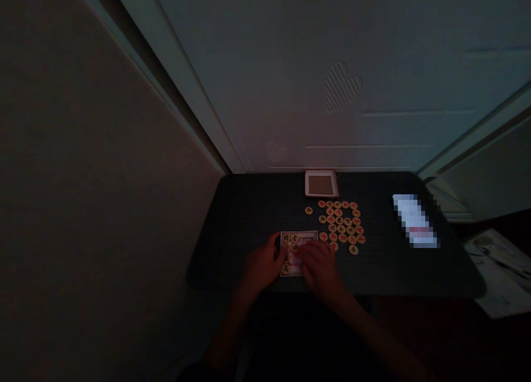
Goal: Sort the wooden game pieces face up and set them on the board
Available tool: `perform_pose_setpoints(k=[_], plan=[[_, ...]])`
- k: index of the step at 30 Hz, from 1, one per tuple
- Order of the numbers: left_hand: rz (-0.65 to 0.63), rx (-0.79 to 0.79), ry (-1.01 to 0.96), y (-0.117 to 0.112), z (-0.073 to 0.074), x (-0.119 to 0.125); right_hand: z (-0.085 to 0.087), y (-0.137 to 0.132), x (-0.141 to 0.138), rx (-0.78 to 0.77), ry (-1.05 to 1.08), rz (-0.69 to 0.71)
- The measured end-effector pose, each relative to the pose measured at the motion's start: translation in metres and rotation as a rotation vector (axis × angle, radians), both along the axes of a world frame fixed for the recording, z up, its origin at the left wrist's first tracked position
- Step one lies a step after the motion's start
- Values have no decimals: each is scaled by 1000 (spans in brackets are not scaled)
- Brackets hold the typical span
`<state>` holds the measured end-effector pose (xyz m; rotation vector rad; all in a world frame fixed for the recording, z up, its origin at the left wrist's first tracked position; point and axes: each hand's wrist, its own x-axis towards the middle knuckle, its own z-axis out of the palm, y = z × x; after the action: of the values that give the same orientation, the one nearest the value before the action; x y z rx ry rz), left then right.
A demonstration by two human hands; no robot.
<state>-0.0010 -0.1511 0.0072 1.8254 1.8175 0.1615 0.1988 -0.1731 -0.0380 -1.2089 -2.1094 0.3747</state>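
A shallow white box (298,274) lies near the front edge of the dark table, with several Chinese chess pieces (285,269) set along its left side and upper left corner. My left hand (260,267) is closed around the box's left side, its thumb over the pieces inside. Reaching in from the right, my right hand (319,264) has its fingers bent together at a black-marked piece (295,248) in the box. Its fingertips are dim, and part of the box is hidden under it. Loose round pieces (341,228) with red or black characters lie flat beyond and right of the box.
A box lid or tray (321,185) with a pale rim rests at the table's back edge by the white door (265,94). One piece (308,211) lies apart. On the right is a bright, blurred-out phone-like object (415,221). Papers (498,277) lie beyond the table (232,205).
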Motion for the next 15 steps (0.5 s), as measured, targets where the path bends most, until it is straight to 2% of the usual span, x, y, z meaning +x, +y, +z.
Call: perform_pose_setpoints(k=[3, 9, 15], plan=[[18, 25, 63, 0, -1, 4, -1, 1, 0, 1, -15, -48], [3, 9, 69, 1, -2, 5, -4, 2, -1, -3, -28, -39], [19, 47, 124, 7, -1, 4, 2, 6, -3, 5, 8, -106]])
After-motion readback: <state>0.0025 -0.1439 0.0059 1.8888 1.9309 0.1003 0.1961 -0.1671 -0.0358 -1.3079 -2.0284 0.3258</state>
